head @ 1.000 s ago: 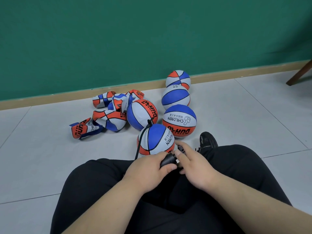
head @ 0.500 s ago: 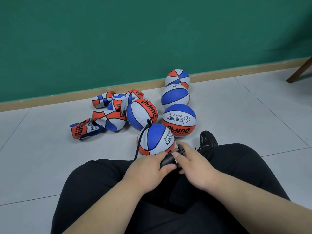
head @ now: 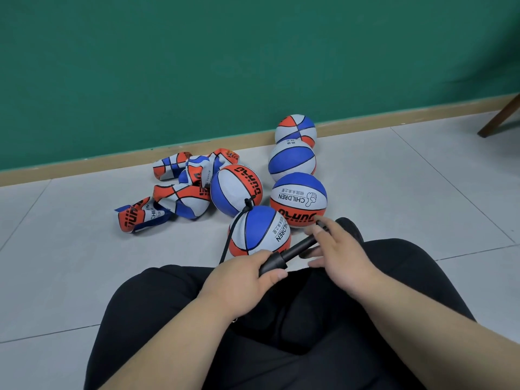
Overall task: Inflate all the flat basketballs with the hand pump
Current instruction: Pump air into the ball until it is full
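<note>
Both hands are placed on the slim black plastic hand pump (head: 294, 252) over the lap (head: 281, 327): left hand (head: 242, 280) clenched round the barrel (head: 272, 264), right hand (head: 342, 249) hooking the handle (head: 321, 225). Judged light and rigid.

Balls (head: 260, 230) blue-white-orange panelled; pump (head: 292, 252) black; wall (head: 225, 66) green.

The pale tiled floor (head: 408, 192) carried five inflated basketballs (head: 298, 198) strung outward from the wooden baseboard (head: 112, 166), the farthest just beside it, and crumpled flat basketballs (head: 180, 198) heaped near that baseboard.
</note>
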